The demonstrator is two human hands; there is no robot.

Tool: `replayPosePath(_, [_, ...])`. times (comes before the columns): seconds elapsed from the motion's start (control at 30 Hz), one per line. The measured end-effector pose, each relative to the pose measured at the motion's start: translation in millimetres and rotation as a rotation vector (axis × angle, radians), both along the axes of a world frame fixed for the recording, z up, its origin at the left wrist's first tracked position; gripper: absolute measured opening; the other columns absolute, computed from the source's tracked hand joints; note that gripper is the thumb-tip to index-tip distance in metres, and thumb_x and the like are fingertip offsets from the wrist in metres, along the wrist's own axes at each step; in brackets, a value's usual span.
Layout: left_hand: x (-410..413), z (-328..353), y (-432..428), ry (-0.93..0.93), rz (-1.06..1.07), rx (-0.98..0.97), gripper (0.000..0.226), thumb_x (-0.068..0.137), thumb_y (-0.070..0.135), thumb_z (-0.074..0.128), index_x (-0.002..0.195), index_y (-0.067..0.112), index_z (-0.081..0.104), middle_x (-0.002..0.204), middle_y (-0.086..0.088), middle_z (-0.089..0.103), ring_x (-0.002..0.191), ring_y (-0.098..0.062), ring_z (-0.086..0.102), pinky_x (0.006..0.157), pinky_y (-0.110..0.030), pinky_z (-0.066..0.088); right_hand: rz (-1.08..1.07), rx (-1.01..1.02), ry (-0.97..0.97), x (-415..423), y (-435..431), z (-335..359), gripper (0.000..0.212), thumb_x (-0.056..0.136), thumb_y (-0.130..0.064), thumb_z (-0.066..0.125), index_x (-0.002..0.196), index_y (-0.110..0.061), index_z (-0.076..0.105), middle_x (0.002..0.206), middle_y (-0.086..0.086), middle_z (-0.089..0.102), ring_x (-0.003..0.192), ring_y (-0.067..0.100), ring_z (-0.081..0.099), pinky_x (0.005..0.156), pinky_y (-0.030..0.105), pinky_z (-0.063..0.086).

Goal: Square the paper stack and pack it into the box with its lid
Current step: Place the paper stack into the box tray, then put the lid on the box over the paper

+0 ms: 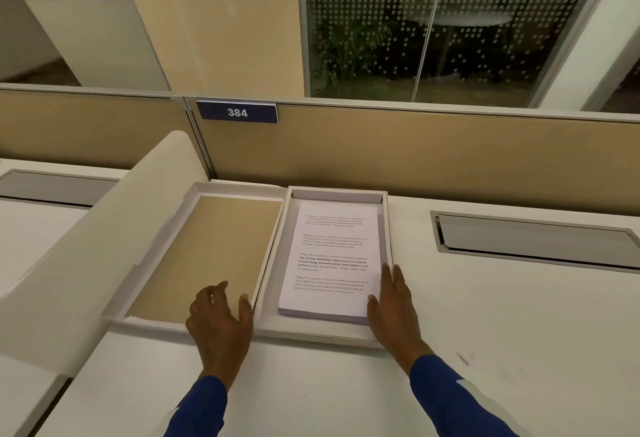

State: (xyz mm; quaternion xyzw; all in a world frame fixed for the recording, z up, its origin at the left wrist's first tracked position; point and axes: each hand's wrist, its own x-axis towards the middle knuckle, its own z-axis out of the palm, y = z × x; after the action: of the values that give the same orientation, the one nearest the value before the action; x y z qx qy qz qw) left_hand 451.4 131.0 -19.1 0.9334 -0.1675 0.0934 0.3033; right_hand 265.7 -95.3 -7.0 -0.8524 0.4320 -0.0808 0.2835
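On the worktop, centre, near the partition: box lies open w/ paper stack already inside, top sheet printed w/ text paras. Lid sits upturned just left of box, edges touching or nearly so; cannot tell which.

Hands: left hand spread, fingers loosely curled, resting over near right corner of lid, gripping nothing. Right hand flat, fingers extended along right edge of stack at near corner, touching it, not pinching.

Judgement: step in hand = final squaring of stack within box, lid fitting not yet done. Stack looks slightly skewed vs box walls; gap at far end and left side wider than at right. To do well: press w/ flat palm against sheet edges, not top sheet, so lower sheets shift together; steady box w/ other hand. Then lift lid by both long sides, flip, lower level so walls don't catch stack corners.

Materials: box and lid appear rigid white board, shallow, rectangular, crisp square corners; lid interior tan, matte. Paper white, thin, sheet edges visible as fine layers at near side. Worktop smooth white laminate, w/ recessed metal-look cable tray at right. Sleeves blue fabric.
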Motion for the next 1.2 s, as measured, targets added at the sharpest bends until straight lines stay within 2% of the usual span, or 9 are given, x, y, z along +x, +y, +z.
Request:
replayPosePath(0.1, [-2.9, -3.8, 19.0, -0.024, 0.117, -0.042, 0.046, 0.096, 0.033, 0.06, 0.134, 0.008, 0.054, 0.133, -0.019, 0.054, 0.123, -0.039, 0.049, 0.102, -0.06, 0.038, 0.036, -0.024, 0.031, -1.9, 4.7, -5.2, 0.07, 0.107, -0.032, 0.042, 0.162, -0.019, 0.001, 0.171, 0.008, -0.008, 0.157, 0.029, 0.007, 0.121, 0.044, 0.028])
replayPosePath(0.2, [0.0, -7.4, 35.6, 0.054, 0.272, -0.044, 0.068, 0.091, 0.044, 0.056, 0.143, 0.003, 0.041, 0.145, -0.026, 0.043, 0.132, -0.047, 0.04, 0.106, -0.065, 0.034, 0.034, -0.036, 0.052, -3.7, 9.1, -10.1, 0.071, 0.106, -0.035, 0.042, 0.162, -0.019, 0.002, 0.17, 0.007, -0.012, 0.157, 0.03, 0.005, 0.12, 0.043, 0.031])
replayPosePath(0.37, [22.3, -12.8, 52.1, 0.446, 0.647, -0.264, 0.077, 0.09, 0.048, 0.069, 0.141, -0.002, 0.039, 0.136, -0.034, 0.047, 0.117, -0.054, 0.053, 0.097, -0.063, 0.045, 0.024, -0.064, 0.073, -2.4, 10.1, -14.8, 0.071, 0.106, -0.038, 0.041, 0.162, -0.021, 0.002, 0.17, 0.005, -0.013, 0.157, 0.03, 0.005, 0.118, 0.045, 0.034])
replayPosePath(0.53, [42.9, -9.6, 52.2, 0.553, 0.556, -0.586, 0.054, 0.087, 0.022, 0.07, 0.134, 0.004, 0.051, 0.133, -0.025, 0.056, 0.102, -0.04, 0.06, 0.083, -0.045, 0.05, 0.007, -0.079, 0.08, -2.1, 11.2, -17.9, 0.071, 0.106, -0.038, 0.042, 0.163, -0.022, 0.003, 0.171, 0.003, -0.012, 0.157, 0.028, 0.007, 0.117, 0.043, 0.038])
replayPosePath(0.67, [45.0, 3.6, 44.7, 0.495, 0.499, -0.885, 0.058, 0.089, 0.013, 0.069, 0.139, 0.025, 0.043, 0.122, -0.007, 0.063, 0.098, -0.027, 0.065, 0.086, -0.039, 0.054, -0.004, -0.066, 0.057, -2.3, 11.5, -17.7, 0.072, 0.105, -0.039, 0.044, 0.162, -0.024, 0.004, 0.171, 0.0, -0.01, 0.157, 0.026, 0.009, 0.118, 0.043, 0.035])
replayPosePath(0.83, [36.6, 33.9, 29.4, 0.423, 0.385, -1.162, 0.068, 0.092, 0.012, 0.074, 0.147, 0.032, 0.039, 0.124, 0.008, 0.057, 0.095, -0.006, 0.067, 0.081, -0.033, 0.058, -0.056, -0.022, -0.067, -2.3, 11.3, -18.5, 0.067, 0.106, -0.026, 0.046, 0.162, -0.021, 0.009, 0.171, 0.0, 0.003, 0.155, 0.023, 0.019, 0.119, 0.034, 0.029])
replayPosePath(0.93, [29.0, 51.0, 20.1, 0.415, 0.321, -1.225, 0.075, 0.091, 0.01, 0.076, 0.151, 0.033, 0.037, 0.124, 0.011, 0.055, 0.098, -0.008, 0.068, 0.079, -0.029, 0.057, -0.194, 0.089, -0.175, -4.3, 8.5, -16.5, 0.069, 0.104, -0.011, 0.049, 0.162, -0.014, 0.013, 0.169, 0.004, 0.021, 0.152, 0.025, 0.03, 0.116, 0.029, 0.028])
replayPosePath(1.07, [19.3, 69.6, 13.9, 0.358, 0.208, -1.199, 0.066, 0.09, 0.008, 0.075, 0.145, 0.03, 0.047, 0.126, 0.016, 0.057, 0.112, -0.02, 0.067, 0.085, -0.03, 0.057, -0.251, 0.172, -0.184, -7.8, 6.2, -13.9, 0.069, 0.101, -0.005, 0.054, 0.16, -0.013, 0.021, 0.161, 0.008, 0.039, 0.143, 0.031, 0.044, 0.115, 0.04, 0.039])
replayPosePath(1.2, [9.9, 88.4, 12.6, 0.25, 0.06, -1.111, 0.068, 0.091, 0.003, 0.073, 0.146, 0.033, 0.045, 0.14, 0.012, 0.055, 0.115, -0.01, 0.065, 0.088, -0.026, 0.056, -0.238, 0.19, -0.204, -11.3, 9.0, -10.7, 0.068, 0.1, -0.004, 0.054, 0.16, -0.013, 0.023, 0.16, 0.008, 0.041, 0.142, 0.03, 0.045, 0.114, 0.04, 0.04])
